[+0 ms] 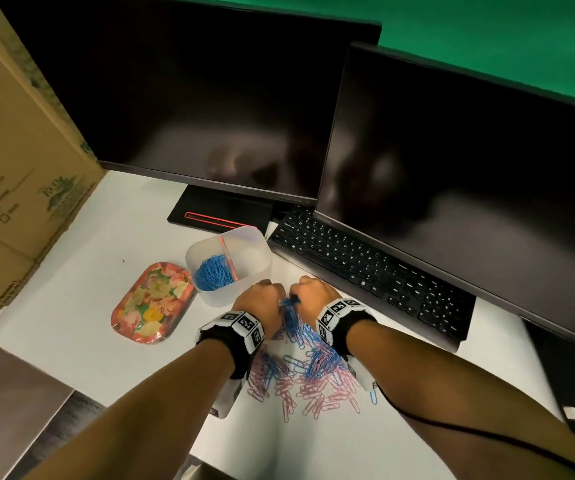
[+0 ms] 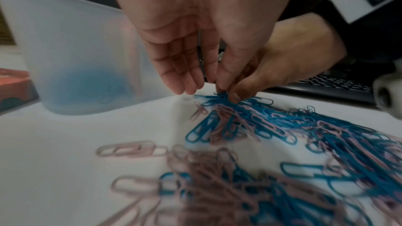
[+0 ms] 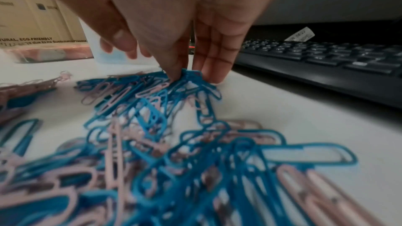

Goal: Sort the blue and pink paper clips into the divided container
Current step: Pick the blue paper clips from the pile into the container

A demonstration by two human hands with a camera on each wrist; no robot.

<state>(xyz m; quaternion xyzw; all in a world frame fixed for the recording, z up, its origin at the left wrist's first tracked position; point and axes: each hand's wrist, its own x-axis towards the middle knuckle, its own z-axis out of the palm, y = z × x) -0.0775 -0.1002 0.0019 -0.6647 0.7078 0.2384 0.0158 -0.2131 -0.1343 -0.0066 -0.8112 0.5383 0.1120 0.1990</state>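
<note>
Both hands meet at the far tip of the clip pile [image 1: 308, 368], just near of the container [image 1: 241, 299]; the right hand [image 1: 314, 296] pinches a bunch of blue clips [image 3: 189, 75] between thumb and fingers, and the left hand [image 1: 262, 301] pinches the same tuft, its other fingers loose. The bunch is tangled with pink clips [image 2: 228, 125]; lifted as it is, pinks could ride into the left compartment, which holds blue clips [image 1: 211, 271], while the right one looks empty; loose clips may also drop onto the keyboard [image 1: 365, 268].
</note>
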